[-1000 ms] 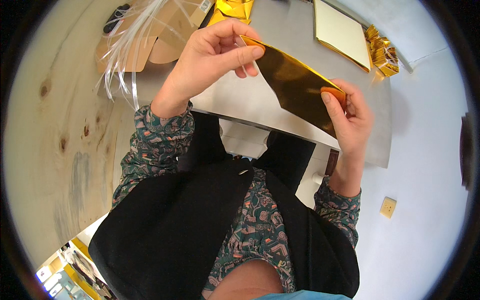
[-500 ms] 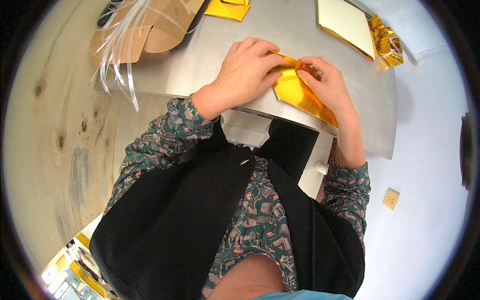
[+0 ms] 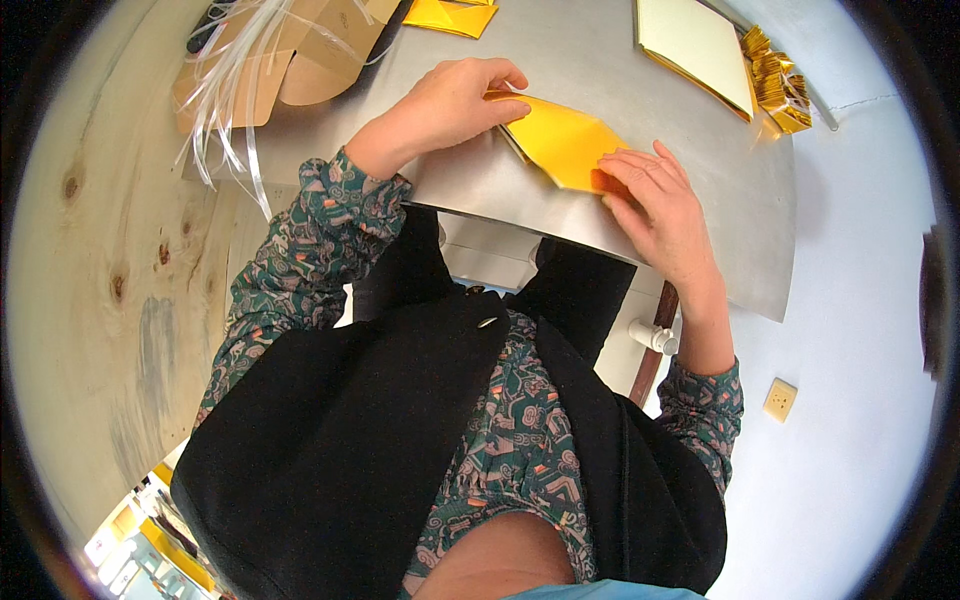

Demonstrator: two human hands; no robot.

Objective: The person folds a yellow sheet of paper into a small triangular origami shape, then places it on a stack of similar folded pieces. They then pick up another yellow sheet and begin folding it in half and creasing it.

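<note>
A shiny gold paper sheet (image 3: 560,140), partly folded, is held between my two hands above the metal table. My left hand (image 3: 445,105) pinches its left corner between thumb and fingers. At the opposite end, my right hand (image 3: 660,205) grips the lower right corner, thumb below and fingers over the top. The sheet slants down from left to right, with a pointed lower edge toward me. My palms hide part of both ends.
Folded gold pieces (image 3: 450,16) lie at the table's far side. A pale sheet stack (image 3: 693,50) and bundled pleated gold paper (image 3: 778,85) sit far right. At far left are a brown cardboard box (image 3: 325,65) and white plastic strips (image 3: 240,90). The metal table (image 3: 480,185) has its edge near me.
My left hand has moved left and slightly away, and my right hand has come nearer me. The gold sheet has been turned and now stretches between the hands at a flatter slant.
</note>
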